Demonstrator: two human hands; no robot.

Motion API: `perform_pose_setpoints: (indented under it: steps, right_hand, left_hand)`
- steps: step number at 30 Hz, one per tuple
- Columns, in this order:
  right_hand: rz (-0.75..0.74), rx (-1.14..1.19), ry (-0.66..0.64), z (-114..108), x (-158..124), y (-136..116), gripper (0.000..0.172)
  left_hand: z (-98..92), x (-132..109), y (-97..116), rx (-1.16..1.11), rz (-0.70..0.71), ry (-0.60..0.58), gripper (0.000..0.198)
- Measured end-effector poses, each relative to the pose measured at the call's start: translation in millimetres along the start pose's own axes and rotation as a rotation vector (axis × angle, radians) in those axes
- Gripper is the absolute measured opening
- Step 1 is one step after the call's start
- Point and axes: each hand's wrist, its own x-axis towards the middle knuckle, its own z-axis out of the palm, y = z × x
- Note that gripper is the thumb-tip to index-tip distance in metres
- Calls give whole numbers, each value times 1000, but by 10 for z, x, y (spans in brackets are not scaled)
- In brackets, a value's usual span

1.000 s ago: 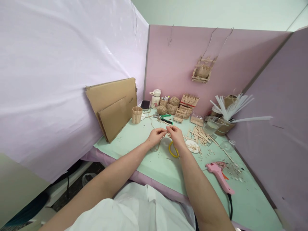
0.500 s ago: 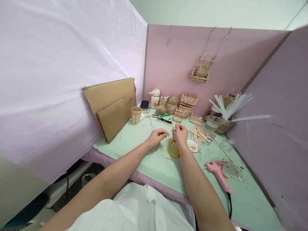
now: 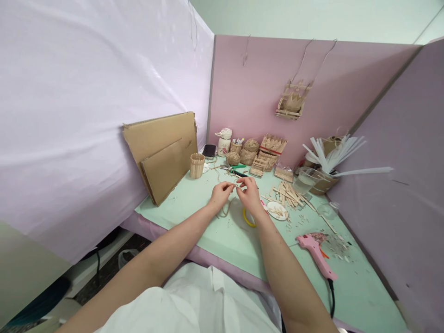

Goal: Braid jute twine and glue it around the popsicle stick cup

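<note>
My left hand (image 3: 221, 194) is closed in a pinch, with a thin piece of twine (image 3: 226, 211) looping down below it to the table. My right hand (image 3: 248, 192) meets it fingertip to fingertip, thumb and finger closed at the twine's end; that small end is mostly hidden by the fingers. Partly behind my right wrist lies a pair of scissors, its yellow handle (image 3: 248, 218) showing on the table. A white dish (image 3: 277, 211) of small wooden bits sits just right of my right forearm.
At right lie a pink glue gun (image 3: 317, 254), loose wooden sticks (image 3: 289, 194) and a clear cup (image 3: 305, 179). Farther back are green-handled pliers (image 3: 239, 166), a twine ball (image 3: 232, 158) and a stick-covered cup (image 3: 197, 165). Cardboard sheets (image 3: 166, 157) lean at left.
My right hand has moved left and slightly down, away from above the scissors, to my left fingertips. My left hand has shifted slightly left and up. More twine shows below it.
</note>
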Motion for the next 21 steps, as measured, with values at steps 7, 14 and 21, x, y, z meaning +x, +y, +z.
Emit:
perform_pose_setpoints:
  steps: [7,14,21]
  right_hand:
    - [-108,-125,-29,-28,-32,-85,12]
    - [-23,-31,24,5,9,-31,14]
    - [172,102,49,17,35,-1,16]
  left_hand:
    - [5,20,-54,42,33,1,16]
    - [8,18,-61,90,51,-33,20]
    - [19,3,-26,66,6,-51,21]
